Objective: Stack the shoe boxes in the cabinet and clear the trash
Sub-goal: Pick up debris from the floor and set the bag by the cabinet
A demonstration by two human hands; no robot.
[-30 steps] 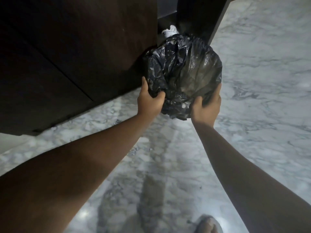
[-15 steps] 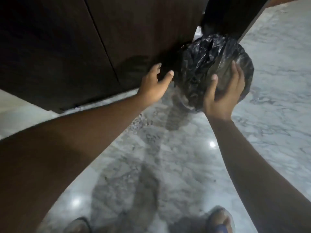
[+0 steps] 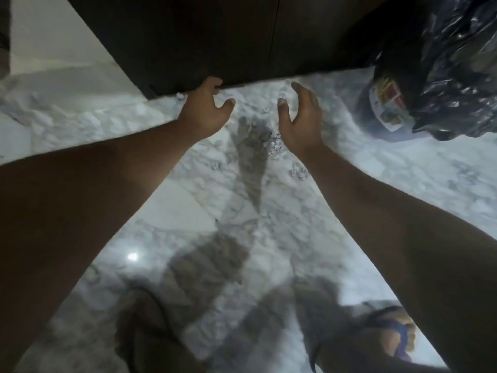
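Off to the right, beside the cabinet (image 3: 215, 36), the black trash bag (image 3: 451, 63) now sits alone, let go by both hands. The left hand (image 3: 205, 111) and right hand (image 3: 300, 117) hover empty over the floor (image 3: 242, 197), fingers loosely spread, so the trash step looks nearly finished.

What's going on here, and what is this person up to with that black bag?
A person stands on a marble floor in front of a dark cabinet, tidying up. Neither hand holds anything. The left hand is spread open close to the cabinet's lower edge, and the right hand is open beside it. A black trash bag sits off to the right by the cabinet, and neither hand touches it.
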